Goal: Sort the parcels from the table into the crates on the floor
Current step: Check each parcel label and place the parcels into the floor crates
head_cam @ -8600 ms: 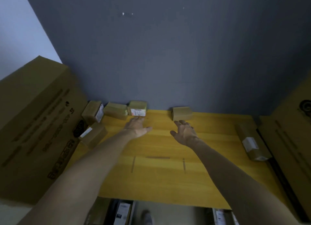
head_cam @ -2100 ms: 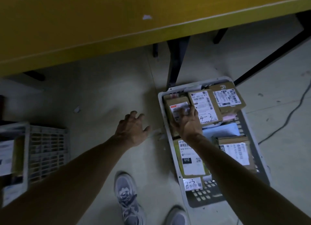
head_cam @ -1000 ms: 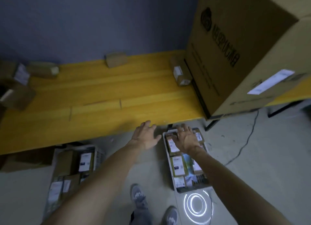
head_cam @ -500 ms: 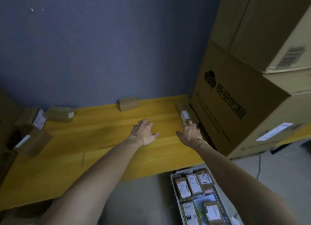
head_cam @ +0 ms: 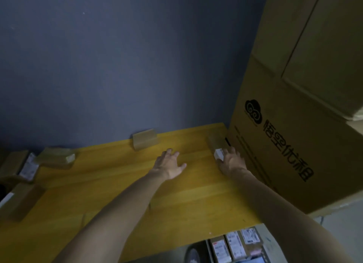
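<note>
Nearest the viewer, on the floor below the near corner of the large carton [head_cam: 294, 154], a crate [head_cam: 208, 253] showed labelled parcels [head_cam: 234, 245] packed side by side. Above it, the yellow worktop [head_cam: 117, 194] ran leftward from the carton. The left hand [head_cam: 170, 165] was held palm down over the worktop, well left of the carton, its grip wide and empty. The right hand [head_cam: 232, 161] lay just beside the carton's printed face, fingers spread over the near end of the target parcel [head_cam: 216, 145]; its grip was wide and, as far as could be seen, not closed on anything. The parcel was a long brown box with a white label at its near end, lying flat against the foot of the carton. Because the carton blocked one long side, a sound pick would probably draw the parcel leftward first, then close thumb and fingers across its short width. Farther off, a small parcel [head_cam: 145, 139] stood against the wall [head_cam: 117, 76], left of the carton, and a cluster of parcels [head_cam: 55, 157] lay far to its left.
</note>
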